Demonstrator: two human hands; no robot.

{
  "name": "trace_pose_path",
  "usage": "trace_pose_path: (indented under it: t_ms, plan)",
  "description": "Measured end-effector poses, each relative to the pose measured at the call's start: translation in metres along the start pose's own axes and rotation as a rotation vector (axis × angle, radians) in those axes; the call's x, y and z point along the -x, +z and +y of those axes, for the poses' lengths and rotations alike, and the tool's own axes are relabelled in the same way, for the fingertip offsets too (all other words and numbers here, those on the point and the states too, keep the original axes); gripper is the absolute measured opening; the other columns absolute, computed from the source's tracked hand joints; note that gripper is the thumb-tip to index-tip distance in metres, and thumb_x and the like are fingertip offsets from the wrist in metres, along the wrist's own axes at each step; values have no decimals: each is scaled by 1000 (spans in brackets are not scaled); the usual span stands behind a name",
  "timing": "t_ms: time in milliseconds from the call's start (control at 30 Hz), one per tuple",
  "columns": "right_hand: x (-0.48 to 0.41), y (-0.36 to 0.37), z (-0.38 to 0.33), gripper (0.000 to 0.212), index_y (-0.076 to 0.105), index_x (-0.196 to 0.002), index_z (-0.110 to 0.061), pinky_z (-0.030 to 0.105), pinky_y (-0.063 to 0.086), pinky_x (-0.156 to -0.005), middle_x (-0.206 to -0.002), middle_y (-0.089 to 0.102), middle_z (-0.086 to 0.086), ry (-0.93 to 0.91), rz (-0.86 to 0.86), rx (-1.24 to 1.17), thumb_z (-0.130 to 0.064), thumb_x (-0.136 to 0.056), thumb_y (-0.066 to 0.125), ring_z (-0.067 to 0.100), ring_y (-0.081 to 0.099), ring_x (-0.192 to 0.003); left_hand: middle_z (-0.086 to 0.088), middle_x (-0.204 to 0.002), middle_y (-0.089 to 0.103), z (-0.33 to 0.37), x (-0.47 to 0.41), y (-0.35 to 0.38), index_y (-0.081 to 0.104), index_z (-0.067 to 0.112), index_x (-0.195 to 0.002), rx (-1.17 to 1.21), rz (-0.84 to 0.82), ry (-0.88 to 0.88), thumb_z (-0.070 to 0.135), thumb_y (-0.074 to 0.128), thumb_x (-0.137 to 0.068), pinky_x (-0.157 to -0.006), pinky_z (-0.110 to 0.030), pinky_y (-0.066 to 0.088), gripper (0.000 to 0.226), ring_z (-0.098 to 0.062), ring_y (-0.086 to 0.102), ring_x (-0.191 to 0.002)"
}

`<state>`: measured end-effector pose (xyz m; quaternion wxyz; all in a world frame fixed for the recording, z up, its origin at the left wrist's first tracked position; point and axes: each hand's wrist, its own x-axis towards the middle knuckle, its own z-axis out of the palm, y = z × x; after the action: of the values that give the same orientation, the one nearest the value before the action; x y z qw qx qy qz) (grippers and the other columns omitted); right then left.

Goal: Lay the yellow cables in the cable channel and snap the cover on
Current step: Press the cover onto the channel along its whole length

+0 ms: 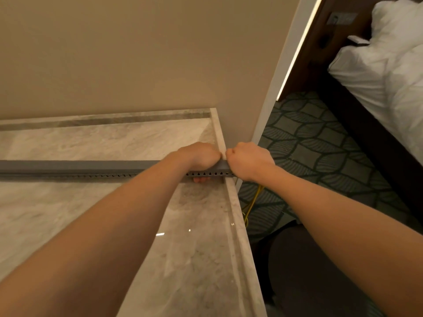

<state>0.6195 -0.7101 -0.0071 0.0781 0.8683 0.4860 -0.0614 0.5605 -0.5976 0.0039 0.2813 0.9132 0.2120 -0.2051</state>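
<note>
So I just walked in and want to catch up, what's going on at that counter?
A person is working at the right end of a grey cable channel lying across the marble counter. Their left hand grips the channel, fingers wrapped under it. The right hand is curled at the channel's very end, by the counter edge; what it holds is hidden. Yellow cables hang from there towards the carpet. Whether the cover is fully snapped on cannot be told.
</note>
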Motion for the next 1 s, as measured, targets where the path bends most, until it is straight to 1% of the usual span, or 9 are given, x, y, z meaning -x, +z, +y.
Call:
trace_pose_path:
  t_ms: [133, 233, 367, 467, 567, 733, 833, 933, 1000]
  plan:
    - [-2, 3, 0, 26, 59, -99, -11, 31, 33, -48, -73, 42, 2, 56, 38, -76, -15, -94, 34, 24, 46, -67, -8, -62, 62, 4, -2, 10, 57, 10, -71, -33, 38, 9, 20, 26, -99, -61, -32, 52, 43, -21, 59, -51]
    - [-7, 6, 1, 36, 61, -102, -15, 27, 29, -45, -68, 40, -3, 104, 36, -132, -22, -98, 26, 20, 46, -63, -2, -57, 59, 6, 2, 17, 48, 14, -65, -146, 134, 36, 22, 27, -99, -67, -35, 53, 41, -25, 62, -58]
    - [-9, 8, 3, 42, 60, -86, -15, 25, 22, -41, -64, 40, -4, 124, 18, -154, -28, -98, 22, 15, 39, -54, -6, -90, 61, 5, 6, 18, 51, 19, -89, -287, 263, 105, 18, 28, -98, -66, -35, 39, 25, -28, 55, -80]
    - [-6, 3, 0, 35, 44, -63, -22, 29, 32, -47, -65, 39, -3, 92, 2, -120, -22, -95, 29, 20, 44, -60, -10, -108, 61, 5, 9, 24, 57, 13, -107, -332, 311, 86, 17, 32, -96, -65, -35, 35, 28, -31, 57, -95]
    - [-2, 5, -2, 30, 51, -69, -17, 33, 37, -54, -66, 40, -3, 102, 48, -101, -23, -93, 35, 26, 52, -68, -11, -105, 63, 2, 12, 29, 60, 11, -107, -371, 401, 89, 17, 37, -94, -64, -33, 36, 27, -32, 59, -92]
    - [-4, 9, -1, 35, 59, -77, -14, 32, 35, -56, -80, 59, 4, 133, 67, -117, -25, -96, 31, 29, 60, -78, -11, -105, 62, 1, 6, 27, 60, 11, -106, -403, 339, 128, 16, 38, -94, -63, -33, 34, 26, -31, 57, -91]
    - [-2, 10, -2, 31, 52, -71, -15, 32, 34, -54, -85, 61, 6, 89, 104, -108, -19, -94, 32, 31, 61, -81, -10, -107, 62, 1, 3, 28, 60, 9, -107, -434, 337, 129, 13, 38, -93, -64, -33, 35, 27, -32, 58, -95]
    - [-2, 12, -1, 31, 58, -75, -13, 32, 34, -53, -79, 57, 5, 81, 127, -90, -19, -94, 33, 31, 61, -80, -10, -108, 62, -1, 0, 28, 61, 10, -106, -440, 368, 149, 14, 36, -94, -64, -33, 34, 28, -31, 58, -95]
    - [-5, 15, 0, 37, 59, -75, -14, 30, 33, -49, -64, 45, -1, 81, 122, -85, -24, -96, 30, 29, 59, -71, -10, -105, 63, -4, -2, 28, 61, 11, -102, -407, 409, 161, 18, 31, -97, -63, -34, 33, 31, -31, 58, -92]
